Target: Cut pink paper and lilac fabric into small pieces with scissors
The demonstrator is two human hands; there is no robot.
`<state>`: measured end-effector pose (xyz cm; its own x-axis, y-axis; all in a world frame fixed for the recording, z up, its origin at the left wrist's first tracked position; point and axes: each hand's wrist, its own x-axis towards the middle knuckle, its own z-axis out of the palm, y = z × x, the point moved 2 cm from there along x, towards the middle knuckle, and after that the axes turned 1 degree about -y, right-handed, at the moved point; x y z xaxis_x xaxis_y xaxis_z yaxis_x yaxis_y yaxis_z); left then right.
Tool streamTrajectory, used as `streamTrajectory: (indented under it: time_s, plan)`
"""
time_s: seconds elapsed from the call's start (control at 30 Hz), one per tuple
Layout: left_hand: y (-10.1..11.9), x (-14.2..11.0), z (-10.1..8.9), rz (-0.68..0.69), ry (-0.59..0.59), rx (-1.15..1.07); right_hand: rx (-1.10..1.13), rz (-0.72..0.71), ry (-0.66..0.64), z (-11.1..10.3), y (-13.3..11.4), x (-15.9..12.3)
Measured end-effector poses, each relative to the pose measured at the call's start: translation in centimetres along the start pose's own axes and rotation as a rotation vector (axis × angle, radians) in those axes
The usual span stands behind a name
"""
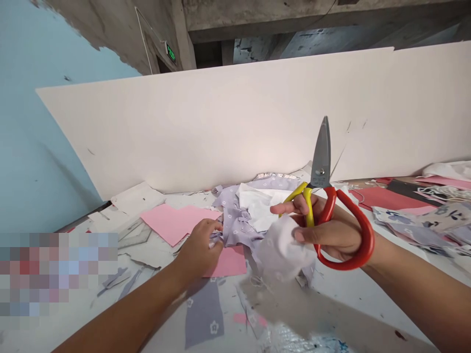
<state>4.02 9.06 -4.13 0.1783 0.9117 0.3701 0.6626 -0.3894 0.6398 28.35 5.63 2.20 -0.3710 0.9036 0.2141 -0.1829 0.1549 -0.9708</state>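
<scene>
My left hand (200,247) pinches the edge of a crumpled piece of lilac floral fabric (235,225), resting just above a pink paper sheet (228,262). A larger pink paper piece (172,223) lies to its left. My right hand (327,230) grips a pair of scissors (321,157) with red and yellow handles, their closed steel blades pointing up. A bunched white cloth (279,255) sits against the fingers of my right hand, and I cannot tell whether they hold it. Behind it lies a white fabric piece (259,206).
A tall white board (221,122) stands along the back of the cluttered table (331,299). To the right lie a red sheet (386,198), a black sheet (412,191) and patterned fabric scraps (415,225). A lilac cut fabric strip (204,314) lies near the front.
</scene>
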Motion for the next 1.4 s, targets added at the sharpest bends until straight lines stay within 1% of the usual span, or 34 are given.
streamTrajectory:
  time_s: [0.03,0.07,0.1,0.13,0.2,0.23,0.27,0.33,0.43,0.53,0.57,0.6,0.63,0.7,0.77,0.83,0.9,1.03,1.07,1.17,1.23,1.27,1.3,1.37,1.4]
  plan:
    - [0.9,-0.4,-0.1,0.059,0.016,-0.036,0.028,0.029,-0.048,0.5,-0.1,-0.2]
    - [1.7,-0.8,0.0,0.097,-0.018,-0.103,0.048,0.041,-0.073,1.0,0.1,-0.4]
    - [2.6,-1.3,0.3,0.081,-0.102,-0.218,0.05,0.056,-0.112,1.6,0.4,-0.5]
    - [3.3,-1.8,0.6,0.023,-0.226,-0.387,0.044,0.071,-0.129,2.1,1.0,-0.6]
    - [4.8,-2.9,1.7,-0.051,-0.537,-0.766,0.022,0.09,-0.155,3.0,2.3,-0.7]
    - [5.3,-3.4,2.3,-0.087,-0.645,-0.896,0.019,0.108,-0.136,3.3,2.9,-0.7]
    - [5.4,-3.6,2.7,-0.128,-0.674,-0.969,0.007,0.117,-0.134,3.6,3.5,-0.7]
    - [5.0,-3.7,3.3,-0.205,-0.565,-0.985,-0.026,0.159,-0.114,3.9,4.2,-0.6]
    - [3.6,-3.3,3.4,-0.327,-0.454,-0.891,-0.136,0.236,-0.04,3.3,4.5,-0.4]
    - [2.1,-2.6,3.0,-0.418,-0.421,-0.9,-0.267,0.272,0.069,1.6,4.3,0.3]
    - [1.7,-2.4,2.8,-0.444,-0.421,-0.914,-0.273,0.258,0.112,0.9,4.1,0.6]
    - [1.4,-2.2,2.7,-0.464,-0.423,-0.933,-0.266,0.212,0.148,0.2,4.0,0.9]
    - [1.1,-2.1,2.7,-0.479,-0.429,-0.953,-0.279,0.177,0.162,-0.3,3.8,1.1]
    - [1.0,-2.0,2.7,-0.485,-0.445,-1.002,-0.278,0.112,0.174,-1.1,3.6,1.4]
    - [1.2,-1.9,2.8,-0.459,-0.458,-1.058,-0.281,0.111,0.158,-1.3,3.5,1.4]
    - [1.8,-2.1,2.8,-0.422,-0.453,-1.098,-0.273,0.144,0.129,-0.8,3.6,1.1]
    - [2.4,-2.3,2.8,-0.381,-0.436,-1.091,-0.238,0.175,0.09,0.2,3.8,0.7]
    - [3.4,-3.3,3.1,-0.276,-0.379,-0.976,-0.08,0.265,-0.058,2.9,5.3,-0.1]
    - [3.6,-3.5,3.1,-0.251,-0.367,-0.93,-0.042,0.29,-0.06,3.4,5.8,-0.3]
    - [4.1,-3.2,2.6,-0.177,-0.379,-0.701,-0.053,0.332,0.016,3.8,7.3,-0.3]
    - [3.9,-1.7,1.1,-0.109,-0.402,-0.452,-0.08,0.335,0.078,3.5,7.9,-0.3]
    - [3.3,-0.7,-0.2,-0.092,-0.382,-0.305,-0.084,0.331,0.1,3.3,8.0,-0.3]
    - [2.4,0.4,-1.9,-0.077,-0.299,-0.132,-0.079,0.326,0.115,3.1,8.0,-0.2]
    - [-0.7,2.4,-6.2,-0.091,0.016,0.3,-0.052,0.325,0.132,2.8,8.0,-0.2]
    - [-2.8,3.0,-8.5,-0.144,0.143,0.507,-0.038,0.328,0.138,2.7,8.0,-0.1]
